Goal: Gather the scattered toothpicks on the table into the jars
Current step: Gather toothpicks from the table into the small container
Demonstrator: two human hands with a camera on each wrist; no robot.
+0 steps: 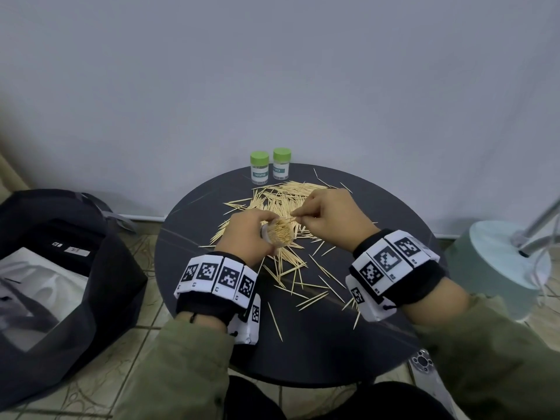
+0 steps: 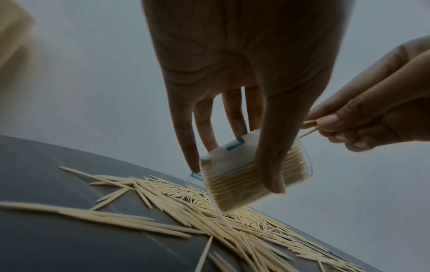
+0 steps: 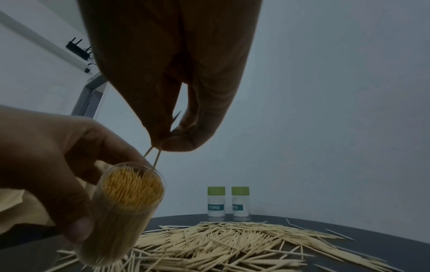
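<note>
My sleeves come in at the bottom of the head view, and beyond them is the round dark table. Across its middle and towards the far edge lies the heap of loose toothpicks, with strays trailing to the near edge. At the far edge stand two capped jars, touching or nearly so.

My left hand is wrapped round an open jar, held tilted above the heap and already packed nearly full. My right hand pinches a couple of toothpicks between thumb and fingertips, their ends right at the jar's mouth.

So I judge this to be the feeding step: sticks going in. Next they need lining up with the ones already inside and sliding down into what little room is left; a crooked entry could jam or spill them.

The right wrist view looks down into the packed mouth, which the left wrist view hides; that one shows the jar's label and side wall.
</note>
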